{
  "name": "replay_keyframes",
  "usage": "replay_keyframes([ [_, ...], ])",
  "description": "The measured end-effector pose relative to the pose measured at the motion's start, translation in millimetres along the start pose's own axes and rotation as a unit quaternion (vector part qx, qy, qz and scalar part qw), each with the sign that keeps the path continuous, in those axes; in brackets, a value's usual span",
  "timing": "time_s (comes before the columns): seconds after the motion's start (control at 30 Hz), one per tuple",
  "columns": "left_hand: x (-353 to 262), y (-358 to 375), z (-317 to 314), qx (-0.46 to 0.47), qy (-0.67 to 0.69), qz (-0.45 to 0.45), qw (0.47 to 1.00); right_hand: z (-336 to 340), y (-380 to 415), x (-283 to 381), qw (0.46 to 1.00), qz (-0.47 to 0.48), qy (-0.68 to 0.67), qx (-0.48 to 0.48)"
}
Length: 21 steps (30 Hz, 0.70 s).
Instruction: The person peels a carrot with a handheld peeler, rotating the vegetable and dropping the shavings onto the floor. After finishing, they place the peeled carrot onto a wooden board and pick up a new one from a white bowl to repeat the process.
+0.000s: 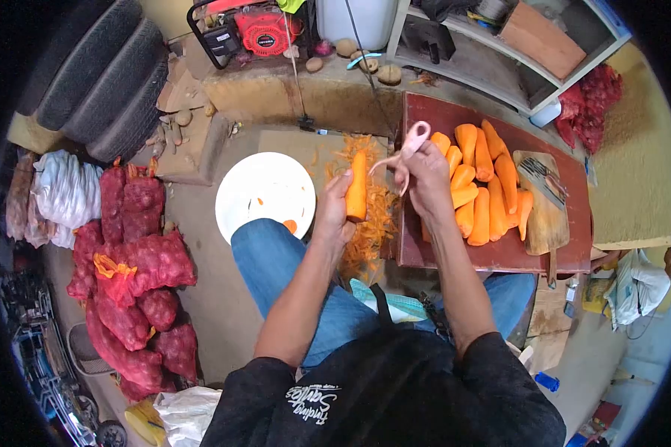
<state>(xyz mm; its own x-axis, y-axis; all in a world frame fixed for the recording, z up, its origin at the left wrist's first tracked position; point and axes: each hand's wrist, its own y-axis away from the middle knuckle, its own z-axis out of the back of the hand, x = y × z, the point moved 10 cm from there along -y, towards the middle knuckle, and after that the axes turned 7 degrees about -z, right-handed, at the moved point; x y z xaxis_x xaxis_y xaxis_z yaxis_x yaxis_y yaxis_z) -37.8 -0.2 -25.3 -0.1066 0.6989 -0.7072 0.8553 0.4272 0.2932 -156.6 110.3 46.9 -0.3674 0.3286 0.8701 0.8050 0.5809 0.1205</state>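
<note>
My left hand [334,206] is wrapped round a peeled orange carrot [357,188], held upright over a heap of peelings [376,216] on the floor. In my right hand [431,182] is a pale pink peeler [408,153], its looped handle pointing up and its head near the carrot but apart from it. Just right of that hand, several peeled carrots [481,212] lie piled on a dark red table [425,253]. Left of the carrot in my hand stands a white basin [235,186] with a few orange scraps inside.
On the table's right side lies a wooden board [550,231] with knives [542,181] on it. Red mesh sacks [138,276] of onions and stacked tyres [101,74] line the left. A red generator [265,33] and a metal shelf [462,52] stand at the back.
</note>
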Motion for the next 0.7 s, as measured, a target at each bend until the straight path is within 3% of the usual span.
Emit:
replay_keyframes([
  [0.13, 5.0, -6.5, -11.7, -0.031, 0.087, 0.000, 0.996, -45.9, 40.2, -17.1, 0.992, -0.069, 0.034, 0.099],
  [0.17, 7.6, -9.0, -7.2, -0.014, 0.067, -0.005, 0.998, -32.0, 30.2, -28.6, 0.993, -0.065, 0.055, 0.087],
  [0.3, 4.0, 3.6, -8.3, 0.037, -0.003, 0.017, 0.999, 22.1, -18.8, -13.5, 0.995, 0.035, -0.078, -0.058],
  [0.43, 8.3, 2.4, -5.0, 0.019, 0.048, 0.035, 0.998, -13.5, 9.3, -9.2, 0.998, -0.012, -0.020, 0.058],
  [0.53, 4.0, -3.3, -17.7, 0.034, 0.097, 0.010, 0.995, -38.1, 42.7, -27.3, 0.994, -0.067, -0.017, 0.083],
  [0.7, -11.1, -1.0, -21.6, 0.085, 0.090, -0.019, 0.992, -46.2, 22.4, -33.9, 0.992, -0.072, -0.016, 0.102],
])
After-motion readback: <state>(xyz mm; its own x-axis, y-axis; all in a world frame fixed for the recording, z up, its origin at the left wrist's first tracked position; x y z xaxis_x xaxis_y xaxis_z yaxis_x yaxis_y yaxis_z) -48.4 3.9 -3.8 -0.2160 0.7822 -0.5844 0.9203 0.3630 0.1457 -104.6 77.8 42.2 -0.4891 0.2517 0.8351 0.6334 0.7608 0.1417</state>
